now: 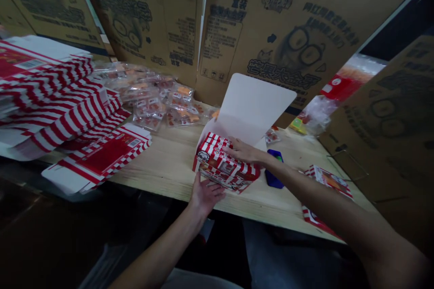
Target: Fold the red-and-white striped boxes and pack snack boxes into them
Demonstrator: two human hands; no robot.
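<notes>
The right grip point(243, 151) lies with its fingers extended over the top of a striped box point(220, 167), palm down and not closed around it. The left grip point(205, 196) is also unclenched, its fingers apart along the lower front edge of the same box; whether it bears any weight, I cannot tell. So the box sits between the two grips, over the desk point(176, 158), its white flap point(254, 99) raised just beyond the right grip.

Left of the left grip is a loose flat carton point(111, 153), and farther left a tall stack of flat cartons point(64, 95), red and white. Beyond the left grip, clear packets point(152, 95) with orange contents lie heaped before printed cardboard boxes point(288, 45). Just right of the right grip, beside the forearm point(298, 176), is a blue object point(273, 179); well to the right of that grip lies another striped carton point(328, 178), partly hidden by the forearm.
</notes>
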